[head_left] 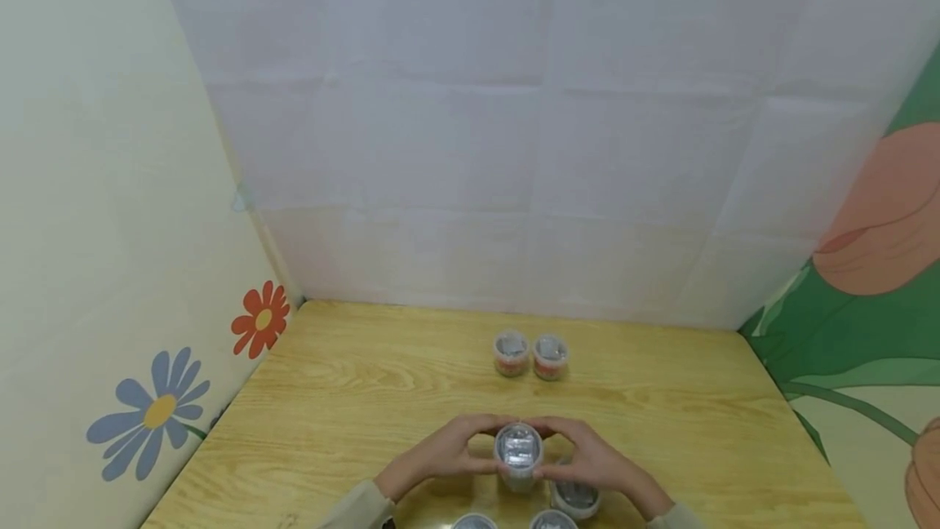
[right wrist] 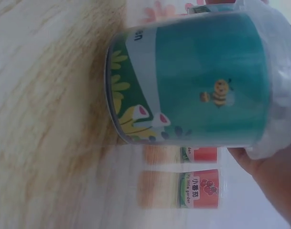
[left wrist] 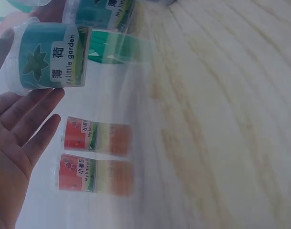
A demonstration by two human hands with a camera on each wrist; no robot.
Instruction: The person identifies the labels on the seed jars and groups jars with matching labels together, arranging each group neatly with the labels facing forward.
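Above the table, a teal-labelled can with a clear plastic lid (head_left: 518,451) is held between both hands. My left hand (head_left: 464,446) grips its left side with thumb and fingers, and my right hand (head_left: 583,455) grips the right side. In the left wrist view the held can (left wrist: 49,57) shows a mint leaf and "My little garden", its base off the table. Just under my right hand stands another lidded can (head_left: 576,499). That teal can with a bee picture (right wrist: 207,81) fills the right wrist view, hiding most of my right hand (right wrist: 276,183).
Two red-labelled cans (head_left: 511,353) stand side by side farther back on the wooden table (head_left: 367,357). At the near edge, lids of two more cans (head_left: 473,522) show, cut off by the frame. A white sheet (head_left: 441,145) hangs behind; flower-patterned panels flank the table.
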